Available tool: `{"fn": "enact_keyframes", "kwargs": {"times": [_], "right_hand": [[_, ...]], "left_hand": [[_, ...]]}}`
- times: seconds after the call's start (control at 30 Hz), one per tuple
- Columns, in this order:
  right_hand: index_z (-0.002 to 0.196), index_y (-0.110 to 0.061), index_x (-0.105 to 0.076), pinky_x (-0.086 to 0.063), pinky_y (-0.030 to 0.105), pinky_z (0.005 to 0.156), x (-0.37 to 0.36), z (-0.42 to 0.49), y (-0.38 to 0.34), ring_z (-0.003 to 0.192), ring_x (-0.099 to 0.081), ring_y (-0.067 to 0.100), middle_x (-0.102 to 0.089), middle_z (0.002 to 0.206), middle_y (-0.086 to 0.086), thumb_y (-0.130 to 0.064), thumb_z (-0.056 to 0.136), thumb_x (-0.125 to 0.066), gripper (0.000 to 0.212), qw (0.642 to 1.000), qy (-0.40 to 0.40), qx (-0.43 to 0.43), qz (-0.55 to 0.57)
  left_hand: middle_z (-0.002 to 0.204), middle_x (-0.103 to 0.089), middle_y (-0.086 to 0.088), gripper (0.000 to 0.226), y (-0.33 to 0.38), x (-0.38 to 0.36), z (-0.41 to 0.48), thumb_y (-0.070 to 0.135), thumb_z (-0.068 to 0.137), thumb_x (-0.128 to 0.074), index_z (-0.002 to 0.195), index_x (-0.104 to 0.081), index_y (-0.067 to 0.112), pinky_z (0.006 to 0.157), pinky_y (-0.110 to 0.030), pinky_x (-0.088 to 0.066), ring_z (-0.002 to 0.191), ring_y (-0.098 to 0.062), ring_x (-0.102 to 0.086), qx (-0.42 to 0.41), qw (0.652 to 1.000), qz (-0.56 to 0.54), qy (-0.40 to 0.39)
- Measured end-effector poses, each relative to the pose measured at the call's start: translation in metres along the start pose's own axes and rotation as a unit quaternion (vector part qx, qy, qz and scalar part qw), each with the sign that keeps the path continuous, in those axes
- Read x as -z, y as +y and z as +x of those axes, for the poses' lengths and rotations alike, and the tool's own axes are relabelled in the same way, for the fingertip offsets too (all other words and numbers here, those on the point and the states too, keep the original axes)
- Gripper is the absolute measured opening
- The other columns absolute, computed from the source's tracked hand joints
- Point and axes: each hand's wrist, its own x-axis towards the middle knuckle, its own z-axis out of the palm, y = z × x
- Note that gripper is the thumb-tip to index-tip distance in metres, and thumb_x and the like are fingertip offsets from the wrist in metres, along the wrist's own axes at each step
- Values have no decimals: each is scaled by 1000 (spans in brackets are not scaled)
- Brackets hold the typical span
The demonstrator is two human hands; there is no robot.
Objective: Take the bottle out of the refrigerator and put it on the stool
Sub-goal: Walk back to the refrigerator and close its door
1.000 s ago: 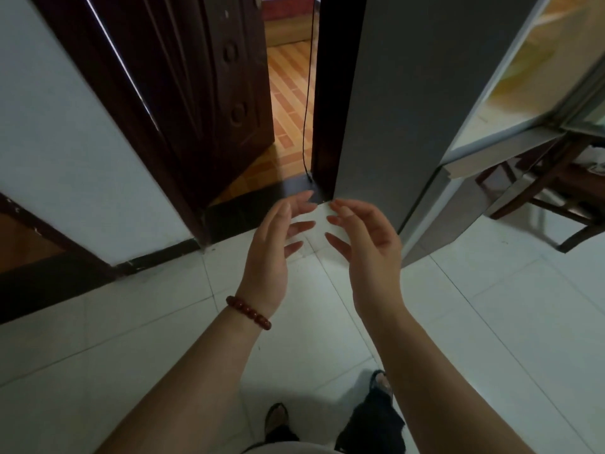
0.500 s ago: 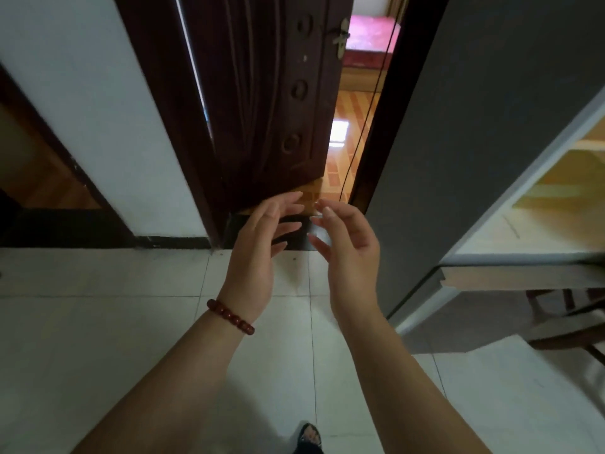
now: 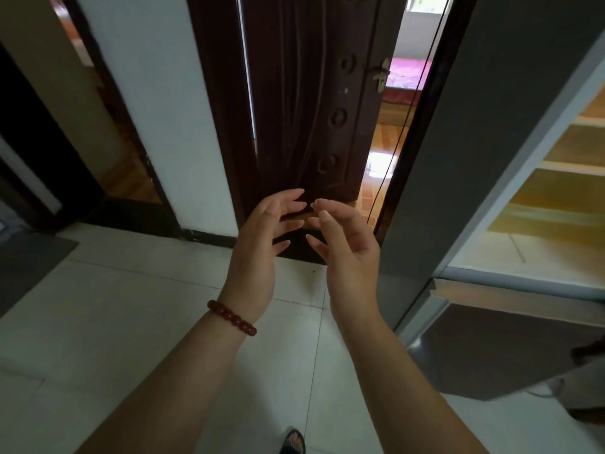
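My left hand [image 3: 262, 244], with a red bead bracelet on its wrist, and my right hand [image 3: 347, 247] are held up side by side in front of me, palms facing each other, fingers spread, nothing in either. The grey refrigerator [image 3: 465, 158] stands to the right of my hands; I see its dark side panel. Its upper door is open, showing lit yellowish shelves [image 3: 563, 178] at the far right. No bottle shows on them. A dark piece of wooden furniture [image 3: 589, 352], perhaps the stool, pokes in at the right edge.
A dark brown wooden door [image 3: 311, 103] stands ajar straight ahead, with an orange wood floor and a pink bed beyond it. A black cable [image 3: 402, 139] hangs beside the refrigerator. White wall and another doorway lie to the left. A grey mat [image 3: 26, 263] lies on the white tiles.
The view has tilted up and swung: the door and the room beyond show more, the refrigerator's shelves have come further into sight. Both hands stay raised, open and empty.
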Motion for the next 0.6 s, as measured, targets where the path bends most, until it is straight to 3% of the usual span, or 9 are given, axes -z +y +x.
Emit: {"fn": "enact_keyframes", "kwargs": {"times": [0.23, 0.47, 0.6], "right_hand": [[99, -20, -67, -56, 31, 84, 74, -79, -42, 98, -66, 10, -69, 97, -13, -13, 92, -55, 16, 999, -34, -2, 31], [98, -21, -67, -56, 32, 85, 139, -131, -92, 98, -66, 10, -70, 95, -14, -13, 93, -54, 16, 997, -52, -11, 55], [100, -20, -67, -56, 31, 85, 174, -147, -116, 99, -66, 9, -69, 97, -14, -13, 93, -54, 17, 997, -63, -12, 52]], "left_hand": [[117, -59, 14, 37, 15, -50, -103, 54, 80, -25, 102, -54, 47, 100, -42, -42, 108, -8, -58, -4, 1000, -12, 26], [112, -59, 18, 31, 48, -106, -177, 53, 80, -30, 99, -54, 48, 93, -30, -45, 102, -2, -59, -7, 999, -2, 40], [108, -60, 21, 22, 55, -135, -203, 42, 92, -33, 95, -53, 50, 88, -27, -45, 95, 5, -61, -15, 998, 16, 56]]}}
